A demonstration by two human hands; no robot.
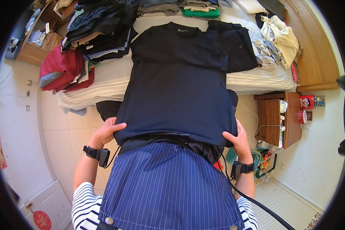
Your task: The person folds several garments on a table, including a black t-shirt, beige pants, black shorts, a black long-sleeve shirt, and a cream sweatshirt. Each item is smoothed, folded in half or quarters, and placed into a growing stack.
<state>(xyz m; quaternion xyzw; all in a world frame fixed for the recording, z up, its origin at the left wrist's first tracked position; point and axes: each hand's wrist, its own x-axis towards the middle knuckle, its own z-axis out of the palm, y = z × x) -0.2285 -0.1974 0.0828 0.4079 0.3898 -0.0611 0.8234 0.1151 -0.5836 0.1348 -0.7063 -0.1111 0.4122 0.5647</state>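
A black T-shirt [178,86] stretches from the bed towards me, its collar at the far end and its hem near my waist. My left hand [107,132] grips the left corner of the hem, thumb on top. At the right corner, my right hand [237,138] pinches the hem the same way. Another black garment [238,49] lies on the bed, touching the shirt's right sleeve. Both my wrists wear black strapped devices. A blue pinstriped apron [172,187] covers my front.
Stacked dark clothes [103,26] and a red garment [61,69] lie at the bed's left. More folded clothes [199,13] are along the back. Crumpled cream clothes [279,40] lie right, near the wooden headboard [316,43]. A wooden nightstand [293,120] stands right; a cable [258,205] runs beside me.
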